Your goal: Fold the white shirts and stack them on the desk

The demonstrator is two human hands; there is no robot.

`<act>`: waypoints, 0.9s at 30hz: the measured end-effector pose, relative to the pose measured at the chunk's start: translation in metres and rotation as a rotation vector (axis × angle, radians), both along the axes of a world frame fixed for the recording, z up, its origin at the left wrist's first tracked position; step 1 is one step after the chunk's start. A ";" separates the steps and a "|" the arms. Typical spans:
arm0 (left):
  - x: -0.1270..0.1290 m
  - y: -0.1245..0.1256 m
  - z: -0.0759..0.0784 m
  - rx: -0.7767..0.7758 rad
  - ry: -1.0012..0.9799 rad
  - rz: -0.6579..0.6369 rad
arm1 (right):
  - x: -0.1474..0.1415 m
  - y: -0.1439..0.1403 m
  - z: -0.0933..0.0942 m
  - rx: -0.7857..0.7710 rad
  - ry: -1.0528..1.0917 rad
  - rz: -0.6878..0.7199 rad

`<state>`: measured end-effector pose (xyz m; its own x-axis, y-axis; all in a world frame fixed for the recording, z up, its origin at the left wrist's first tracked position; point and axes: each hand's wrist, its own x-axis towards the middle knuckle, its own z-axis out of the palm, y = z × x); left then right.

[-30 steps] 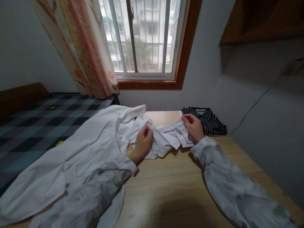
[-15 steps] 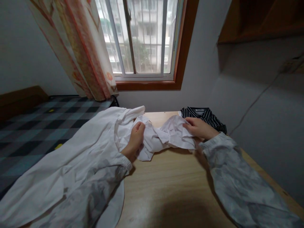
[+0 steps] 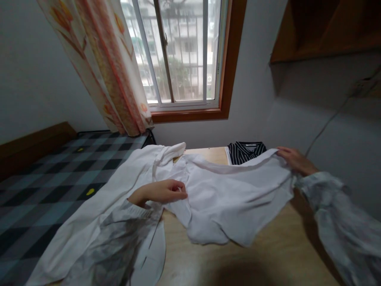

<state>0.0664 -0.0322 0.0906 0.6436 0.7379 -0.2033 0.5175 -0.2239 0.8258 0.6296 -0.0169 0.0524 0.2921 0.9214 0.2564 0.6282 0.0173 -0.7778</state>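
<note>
Counted two hands, two garments, one desk, one bed, one window, one curtain. My left hand (image 3: 162,191) lay on the white shirt (image 3: 226,194), fingers curled and pinching a fold of the cloth near its middle. My right hand (image 3: 294,159) was out wide to the right, fingers closed over the shirt's far edge and holding it lifted, so the cloth hung stretched between the two hands. The rest of the white shirt trailed away to the left of my left hand and down toward me, draped off the desk edge over the bed side. One folded black-and-white striped shirt (image 3: 245,151) sat beyond the stretched cloth, between the hands and nearer the right one, partly hidden by the white fabric. Both forearms wore pale mottled sleeves. The wooden desk (image 3: 262,258) was light-grained and showed bare below and in front of the right hand. A bed with a grey-and-black checked cover (image 3: 44,186) lay to the left of the left hand. Past both hands stood a brown-framed window (image 3: 184,55), with a patterned orange curtain (image 3: 110,67) hanging on its left. Grey walls stood all round.
</note>
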 end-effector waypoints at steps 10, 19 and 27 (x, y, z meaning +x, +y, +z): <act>-0.040 0.052 -0.006 0.474 0.532 0.368 | -0.129 0.049 0.012 -0.019 -0.461 0.483; -0.014 0.050 -0.043 0.482 0.473 0.393 | -0.269 0.084 -0.029 -0.356 -0.555 0.526; -0.002 0.096 -0.004 0.328 -0.184 0.638 | -0.319 0.079 -0.009 0.062 0.347 0.805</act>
